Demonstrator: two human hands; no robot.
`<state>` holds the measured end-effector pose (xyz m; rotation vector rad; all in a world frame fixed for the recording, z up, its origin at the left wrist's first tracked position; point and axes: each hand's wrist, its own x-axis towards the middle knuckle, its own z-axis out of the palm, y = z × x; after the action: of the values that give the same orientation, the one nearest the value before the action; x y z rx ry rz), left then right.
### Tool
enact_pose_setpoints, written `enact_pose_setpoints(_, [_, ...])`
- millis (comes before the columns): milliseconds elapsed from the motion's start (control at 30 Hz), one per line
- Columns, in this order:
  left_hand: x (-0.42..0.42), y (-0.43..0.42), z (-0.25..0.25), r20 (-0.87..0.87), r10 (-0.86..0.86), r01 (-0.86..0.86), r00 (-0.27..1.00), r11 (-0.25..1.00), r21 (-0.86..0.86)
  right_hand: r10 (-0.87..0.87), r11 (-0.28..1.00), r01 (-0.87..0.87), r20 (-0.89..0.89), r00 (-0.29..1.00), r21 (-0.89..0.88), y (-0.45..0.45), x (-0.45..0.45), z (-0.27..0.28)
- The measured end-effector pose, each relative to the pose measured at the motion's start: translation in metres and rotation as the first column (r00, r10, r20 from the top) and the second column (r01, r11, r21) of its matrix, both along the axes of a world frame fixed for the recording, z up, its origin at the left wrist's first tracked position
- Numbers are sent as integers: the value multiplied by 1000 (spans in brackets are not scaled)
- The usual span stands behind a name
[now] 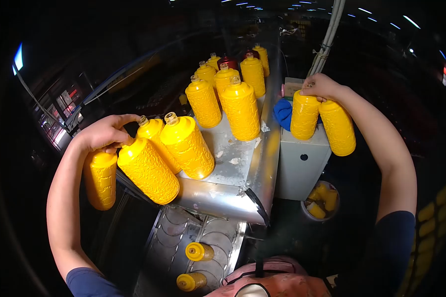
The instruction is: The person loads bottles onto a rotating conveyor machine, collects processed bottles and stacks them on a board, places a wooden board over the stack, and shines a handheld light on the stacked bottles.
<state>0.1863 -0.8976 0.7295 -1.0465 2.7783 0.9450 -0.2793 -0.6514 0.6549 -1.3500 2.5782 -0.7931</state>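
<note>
On the left, my left hand (106,133) is closed around the necks of two yellow embossed glass bottles, one hanging outermost (101,180) and one tilted beside it (148,171). Its index finger reaches the neck of a third yellow bottle (158,141); whether it grips that one I cannot tell. Another bottle (188,148) with a clear neck stands close by on the metal table (225,171). To the right, my right hand (322,86) pinches the necks of two more yellow bottles, one upright (305,116) over the grey box, the other tilted (339,131) past its side.
Several yellow bottles (240,111) and a dark red one (227,62) stand farther back on the table. Below, a conveyor of round plates (171,222) carries two bottles (199,251). A blue cloth (283,114), grey box (302,171) and bucket (307,214) are at right.
</note>
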Motion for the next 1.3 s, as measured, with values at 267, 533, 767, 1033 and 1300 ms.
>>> enact_pose_setpoints(267, [-7, 11, 9, 159, 19, -36, 987, 994, 104, 89, 992, -87, 17, 996, -95, 2, 0, -8])
enact_pose_setpoints(533, [7, 8, -2, 100, 18, -51, 995, 942, 332, 79, 983, -129, -336, 938, -130, 48, 56, 11])
enact_pose_setpoints(767, [14, 8, -10, 115, -22, -17, 993, 945, 326, 340, 924, -375, -297, 892, -67, 52, 152, 66])
enact_pose_setpoints(1033, [48, -11, -26, -4, -49, 48, 999, 947, 318, 647, 756, -636, -23, 762, 155, -62, 239, 67])
enact_pose_setpoints(1300, [94, -32, -48, -70, -153, 167, 986, 943, 288, 672, 636, -653, 121, 731, 411, -133, 306, 74])
